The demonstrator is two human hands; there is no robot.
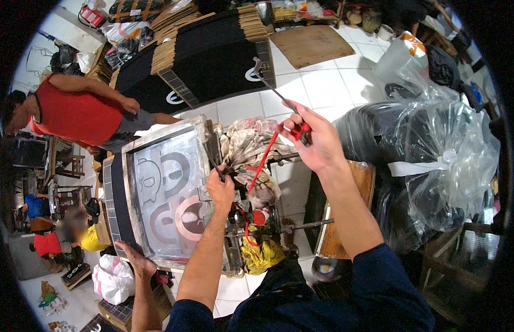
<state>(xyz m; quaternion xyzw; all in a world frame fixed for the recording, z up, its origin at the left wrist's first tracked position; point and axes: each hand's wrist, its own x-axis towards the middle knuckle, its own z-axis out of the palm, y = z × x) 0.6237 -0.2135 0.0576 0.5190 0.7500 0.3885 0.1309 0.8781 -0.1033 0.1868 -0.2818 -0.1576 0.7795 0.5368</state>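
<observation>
A screen-printing frame (200, 130) with a greyish mesh bearing large rounded shapes lies tilted at centre-left. My left hand (221, 189) is closed at its right-hand side, around a thin dark rod (217, 167) whose lower part my fingers hide. Raised to the right, my right hand (317, 138) grips a long thin metal tool (276, 92) with a curved, hooked end; its exact kind is unclear. A red cord (261, 165) runs from that hand down to the metal clamp parts beside the frame. Another person's hand (138, 260) reaches to the frame's lower left corner.
Stained rags (251, 144) and a yellow cloth (261, 255) hang by the clamp. Plastic-wrapped dark bundles (373, 133) stand right. Black printed panels (212, 61) lie beyond. A person in a red top (80, 110) stands left; others work farther back.
</observation>
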